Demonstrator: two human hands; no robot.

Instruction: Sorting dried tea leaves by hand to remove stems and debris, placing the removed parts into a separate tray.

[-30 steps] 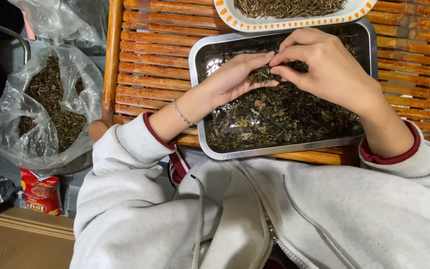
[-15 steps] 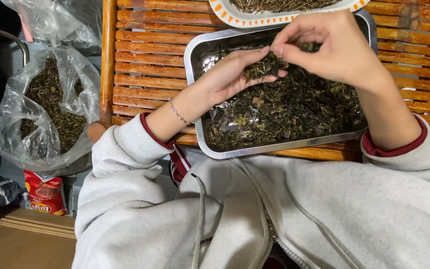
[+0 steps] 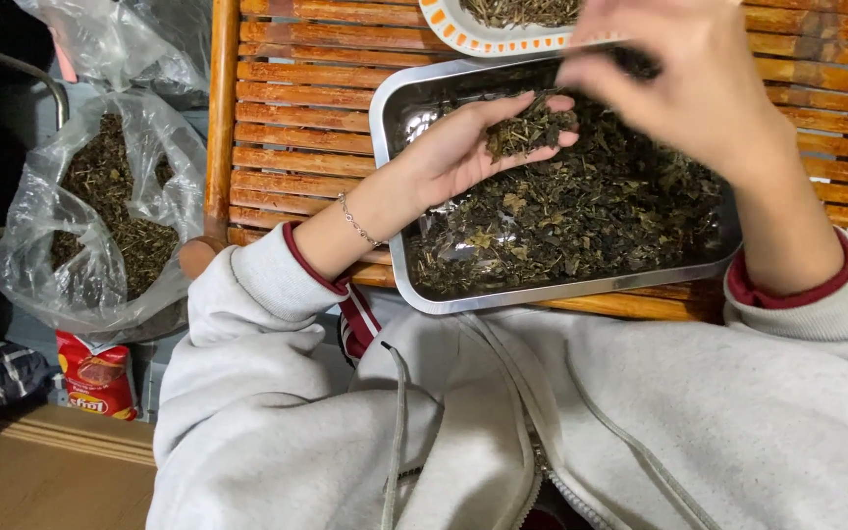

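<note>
Slatted orange-brown wooden bench (image 3: 296,128) as the worktop here. The right hand (image 3: 684,74) has lifted off the cupped left hand (image 3: 458,147) toward the white oval dish with orange trim (image 3: 463,29); it's blurred, so I can't tell its grip. The left palm lies open, cradling a small clump of dried dark-green leaves (image 3: 530,128) over the rectangular steel tray (image 3: 390,108) of loose leaves. A clear plastic bag (image 3: 100,211) nearby holds more.

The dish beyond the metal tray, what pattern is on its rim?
White dish with orange blocks round its rim, in the head view.
</note>
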